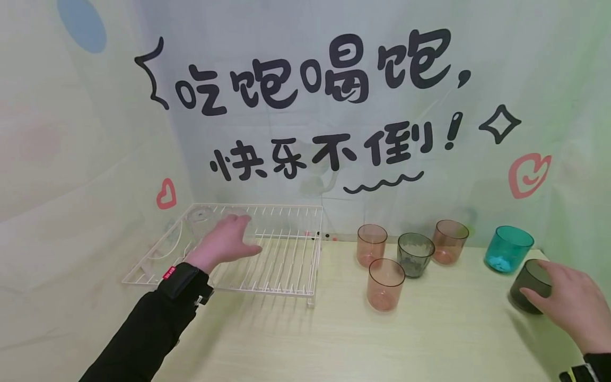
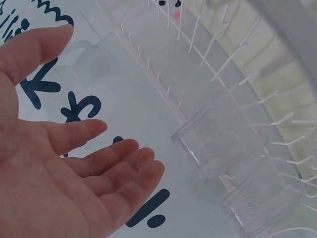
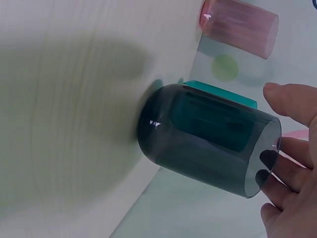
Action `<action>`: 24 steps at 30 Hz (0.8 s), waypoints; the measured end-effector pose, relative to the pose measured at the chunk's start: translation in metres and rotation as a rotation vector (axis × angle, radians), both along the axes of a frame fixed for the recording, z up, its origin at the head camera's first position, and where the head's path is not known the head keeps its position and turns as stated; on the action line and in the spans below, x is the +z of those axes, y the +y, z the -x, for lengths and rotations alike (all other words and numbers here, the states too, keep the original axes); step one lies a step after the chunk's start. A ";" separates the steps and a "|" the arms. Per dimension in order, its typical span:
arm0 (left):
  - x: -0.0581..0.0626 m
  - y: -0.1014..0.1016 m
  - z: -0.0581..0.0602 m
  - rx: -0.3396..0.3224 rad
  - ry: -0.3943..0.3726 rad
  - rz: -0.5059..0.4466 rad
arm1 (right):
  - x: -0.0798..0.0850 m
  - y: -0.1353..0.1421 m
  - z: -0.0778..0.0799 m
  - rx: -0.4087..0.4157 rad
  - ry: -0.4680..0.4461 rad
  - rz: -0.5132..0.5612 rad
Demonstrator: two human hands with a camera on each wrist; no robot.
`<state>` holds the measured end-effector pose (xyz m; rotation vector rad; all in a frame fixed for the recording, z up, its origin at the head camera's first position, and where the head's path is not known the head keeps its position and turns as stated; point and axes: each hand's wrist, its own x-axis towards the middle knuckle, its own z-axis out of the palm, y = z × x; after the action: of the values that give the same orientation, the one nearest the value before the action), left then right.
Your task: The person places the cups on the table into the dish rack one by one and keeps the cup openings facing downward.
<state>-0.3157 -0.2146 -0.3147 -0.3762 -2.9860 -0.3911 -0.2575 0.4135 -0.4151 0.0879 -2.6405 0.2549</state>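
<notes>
My left hand (image 1: pixel 223 243) hovers over the white wire dish rack (image 1: pixel 281 289) with fingers loosely spread and nothing held. Beside it, two clear glasses (image 2: pixel 213 144) sit in the rack's back left part; the hand partly hides them in the head view. At the far right, my right hand (image 1: pixel 573 300) is at the mouth of a dark grey glass (image 3: pixel 198 139) standing upright on the table. Its fingers reach along the far side of the rim, while the thumb stands apart from the glass. Close behind is a teal glass (image 1: pixel 508 249).
Three pink glasses stand mid-table: a back left one (image 1: pixel 372 246), a front one (image 1: pixel 385 286) and a back right one (image 1: pixel 450 243). A grey ribbed glass (image 1: pixel 415 255) is among them. A printed cloth (image 1: pixel 286 32) hangs behind the pale wooden table (image 1: pixel 382 350).
</notes>
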 end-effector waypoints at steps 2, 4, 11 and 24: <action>0.000 0.001 -0.002 0.001 0.001 0.005 | -0.001 0.001 0.002 0.000 -0.011 -0.003; -0.001 0.003 -0.005 0.004 -0.002 0.008 | -0.001 0.001 0.003 -0.002 -0.019 -0.012; 0.000 0.008 -0.012 0.009 -0.014 0.029 | 0.000 0.000 0.005 0.023 -0.024 -0.053; 0.001 0.018 -0.024 -0.055 0.028 0.020 | -0.005 0.001 0.009 0.038 -0.021 -0.136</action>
<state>-0.2915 -0.1967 -0.3141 -0.4623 -2.9602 -0.3578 -0.2662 0.4147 -0.4201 0.1815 -2.6772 0.0895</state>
